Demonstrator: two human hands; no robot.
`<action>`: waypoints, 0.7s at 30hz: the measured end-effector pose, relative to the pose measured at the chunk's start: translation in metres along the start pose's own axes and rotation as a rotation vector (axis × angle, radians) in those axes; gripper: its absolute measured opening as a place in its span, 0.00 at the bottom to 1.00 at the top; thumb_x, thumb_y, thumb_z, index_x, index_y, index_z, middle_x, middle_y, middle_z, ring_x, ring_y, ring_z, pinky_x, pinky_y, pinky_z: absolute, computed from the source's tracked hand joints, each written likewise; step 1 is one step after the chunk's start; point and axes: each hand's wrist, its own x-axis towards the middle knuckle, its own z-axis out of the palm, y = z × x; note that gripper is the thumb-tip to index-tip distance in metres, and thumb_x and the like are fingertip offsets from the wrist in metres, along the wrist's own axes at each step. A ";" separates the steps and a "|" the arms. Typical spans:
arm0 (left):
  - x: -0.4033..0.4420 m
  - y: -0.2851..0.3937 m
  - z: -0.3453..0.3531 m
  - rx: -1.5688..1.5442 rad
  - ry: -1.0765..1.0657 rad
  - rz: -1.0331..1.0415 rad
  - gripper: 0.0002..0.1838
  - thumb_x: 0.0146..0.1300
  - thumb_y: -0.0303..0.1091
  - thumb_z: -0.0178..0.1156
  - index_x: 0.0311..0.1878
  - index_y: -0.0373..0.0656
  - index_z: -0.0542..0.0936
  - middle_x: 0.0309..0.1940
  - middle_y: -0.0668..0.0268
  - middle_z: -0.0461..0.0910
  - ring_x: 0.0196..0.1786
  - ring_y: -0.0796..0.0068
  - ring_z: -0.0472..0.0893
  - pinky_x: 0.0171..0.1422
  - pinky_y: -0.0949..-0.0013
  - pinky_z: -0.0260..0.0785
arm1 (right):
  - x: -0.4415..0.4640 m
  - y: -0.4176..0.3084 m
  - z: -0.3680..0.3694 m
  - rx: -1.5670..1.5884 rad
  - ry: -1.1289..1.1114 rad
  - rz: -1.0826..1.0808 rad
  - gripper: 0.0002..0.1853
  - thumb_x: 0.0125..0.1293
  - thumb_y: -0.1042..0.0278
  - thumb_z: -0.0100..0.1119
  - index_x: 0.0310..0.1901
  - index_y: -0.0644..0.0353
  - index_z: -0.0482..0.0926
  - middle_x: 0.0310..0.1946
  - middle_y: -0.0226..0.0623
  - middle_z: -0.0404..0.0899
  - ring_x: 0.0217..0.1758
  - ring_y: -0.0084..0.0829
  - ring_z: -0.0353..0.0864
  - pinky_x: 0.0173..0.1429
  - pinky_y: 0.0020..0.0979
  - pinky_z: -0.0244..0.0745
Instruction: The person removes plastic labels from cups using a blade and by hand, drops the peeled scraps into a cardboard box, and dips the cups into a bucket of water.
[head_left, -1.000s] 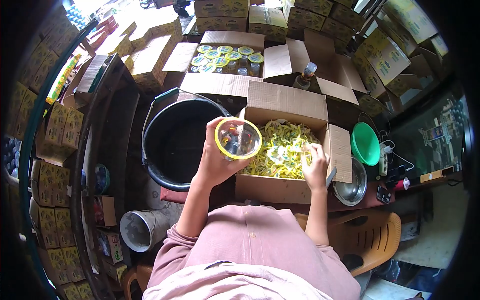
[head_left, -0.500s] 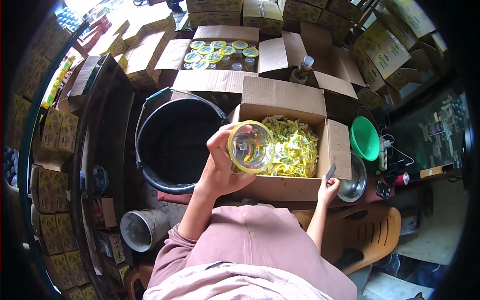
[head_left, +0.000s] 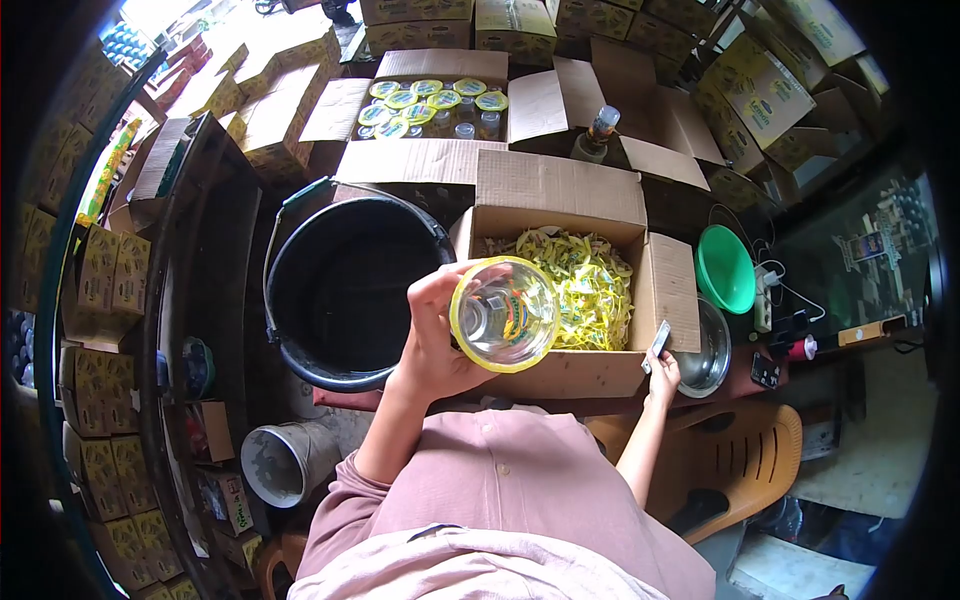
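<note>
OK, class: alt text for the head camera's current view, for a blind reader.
The left hand holds a clear round cup with a yellow rim near an open brown cardboard box of yellow strips; the right hand grips a flat grey tool. A black bucket stands left.

We see a green bowl (head_left: 725,269) beside a white power strip (head_left: 763,310), a brown plastic chair (head_left: 752,462), and a pale bucket (head_left: 318,450).

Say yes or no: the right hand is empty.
No, the right hand grips a narrow, flat tool beside the open carton of yellow strips.
</note>
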 end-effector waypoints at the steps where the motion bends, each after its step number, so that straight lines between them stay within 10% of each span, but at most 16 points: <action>1: -0.001 0.002 0.000 -0.021 0.004 -0.044 0.42 0.38 0.31 0.74 0.50 0.44 0.52 0.46 0.48 0.70 0.51 0.59 0.73 0.52 0.61 0.68 | -0.003 -0.006 -0.001 0.034 0.001 0.016 0.15 0.55 0.78 0.60 0.44 0.67 0.70 0.32 0.33 0.77 0.32 0.18 0.74 0.38 0.19 0.68; 5: -0.002 -0.004 -0.003 0.020 -0.010 -0.003 0.45 0.36 0.31 0.75 0.53 0.43 0.54 0.47 0.52 0.68 0.49 0.64 0.75 0.51 0.65 0.69 | -0.017 -0.036 0.007 0.055 -0.036 -0.236 0.08 0.55 0.77 0.60 0.38 0.64 0.76 0.29 0.27 0.75 0.30 0.16 0.71 0.36 0.19 0.66; 14: -0.001 0.004 -0.006 0.052 -0.073 -0.076 0.46 0.31 0.30 0.77 0.55 0.39 0.58 0.46 0.56 0.70 0.45 0.70 0.78 0.46 0.70 0.72 | -0.116 -0.210 0.105 -0.564 -0.175 -1.611 0.11 0.47 0.74 0.66 0.34 0.48 0.82 0.25 0.21 0.74 0.30 0.20 0.74 0.45 0.27 0.56; 21: 0.002 0.010 -0.009 0.101 -0.054 -0.091 0.41 0.36 0.36 0.74 0.54 0.41 0.63 0.46 0.55 0.72 0.46 0.62 0.76 0.44 0.66 0.72 | -0.133 -0.235 0.122 -0.685 -0.392 -1.961 0.13 0.44 0.65 0.64 0.35 0.40 0.83 0.28 0.14 0.74 0.33 0.14 0.73 0.45 0.25 0.50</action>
